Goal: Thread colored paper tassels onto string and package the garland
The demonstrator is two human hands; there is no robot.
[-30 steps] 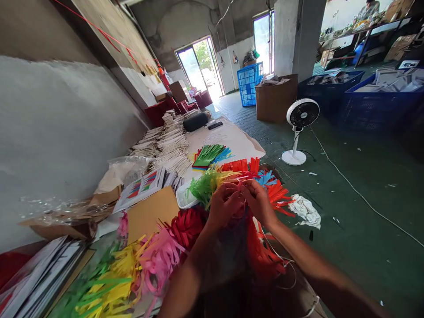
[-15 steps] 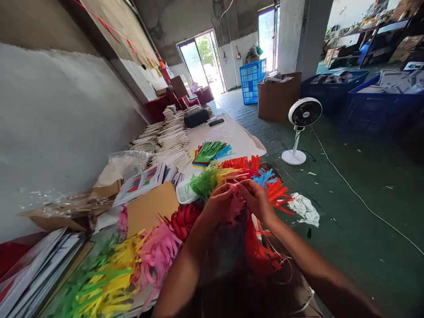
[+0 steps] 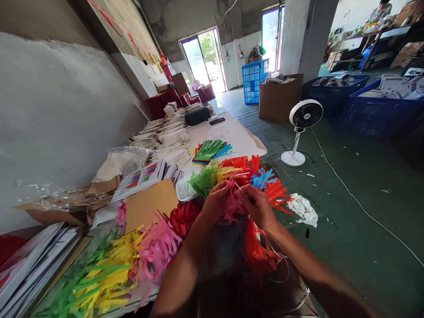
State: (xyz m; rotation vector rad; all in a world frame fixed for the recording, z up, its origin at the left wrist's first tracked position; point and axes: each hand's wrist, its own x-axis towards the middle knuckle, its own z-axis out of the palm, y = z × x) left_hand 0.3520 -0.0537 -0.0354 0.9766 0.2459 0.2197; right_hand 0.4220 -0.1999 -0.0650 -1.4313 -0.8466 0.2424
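left hand [image 3: 216, 199]: pinches the top of the pink fringe [image 3: 233, 207], thumb pressed toward bent fingertips, remaining fingers curled in
right hand [image 3: 260, 206]: grips a thin white strand [image 3: 239, 187] with thumb and index close together, rest folded toward palm; cannot tell if also touching pink
pink fringe: hangs between both hands, strips downward, in front of the near end of the pale-covered worktop [image 3: 238, 134]
white cord [image 3: 282, 257]: trails and loops below right wrist; link to strand unclear
red-orange fringe [image 3: 260, 254]: hangs below right hand
green-yellow fringe [image 3: 207, 179]: lies just beyond the hands, near end of worktop
white tray [image 3: 184, 191]: sits just left of green-yellow fringe
dark red fringe [image 3: 184, 219]: lies beside left forearm
loose pink strips [image 3: 159, 249], yellow strips [image 3: 111, 278]: spread toward worktop's near left corner
green-topped stack [image 3: 209, 151]: lies farther along, between left and right edges
paper piles [image 3: 172, 139]: line left edge
fan [image 3: 306, 115]: stands on floor, off right edge
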